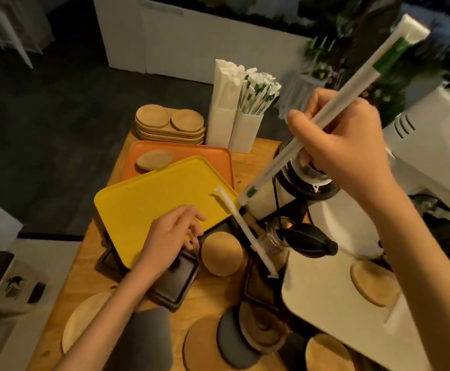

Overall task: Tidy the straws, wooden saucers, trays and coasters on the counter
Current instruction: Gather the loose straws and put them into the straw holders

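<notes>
Above the counter's right edge, the right hand [347,148] is raised, its fingers curled round a long wrapped straw [352,92] that slants up to the right. The left hand [173,236] lies on the near edge of the yellow tray [143,204] mid-counter, fingers loosely bent; whether it grips I cannot tell. A loose straw [245,228] rests one end on that tray's right corner with a cork coaster [221,253] just beside it, and at the far edge two white straw holders [221,129] stand beside stacked wooden saucers [169,127], behind an orange tray [191,156].
</notes>
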